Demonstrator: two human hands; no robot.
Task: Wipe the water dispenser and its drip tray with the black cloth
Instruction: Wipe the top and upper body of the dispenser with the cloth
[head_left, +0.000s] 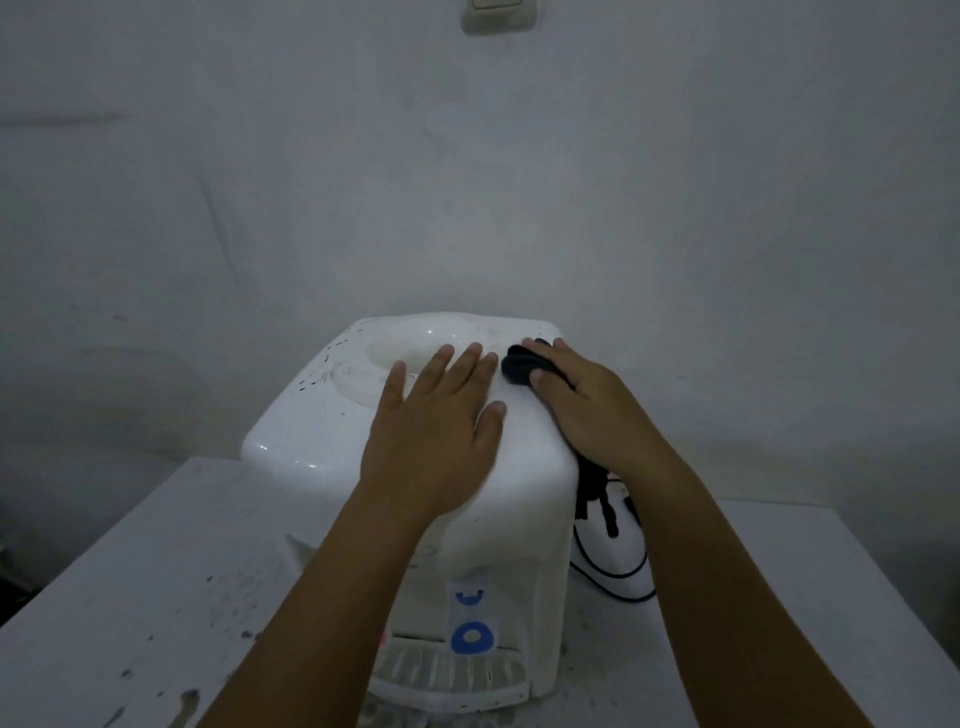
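Note:
A white water dispenser (311, 431) stands on a white table, its round bottle well on top. My left hand (436, 421) lies flat on the dispenser's top, fingers straight. My right hand (582, 400) presses the black cloth (517, 366) against the top's far right corner, thumb and fingers around it. Part of the cloth hangs down the right side under my wrist. The slotted white drip tray (457, 675) juts out at the base, below a blue tap.
The white table (130, 597) is speckled with dark stains. A black power cord (613, 571) loops on the table right of the dispenser. A pale wall stands close behind, with a socket (498, 13) at the top.

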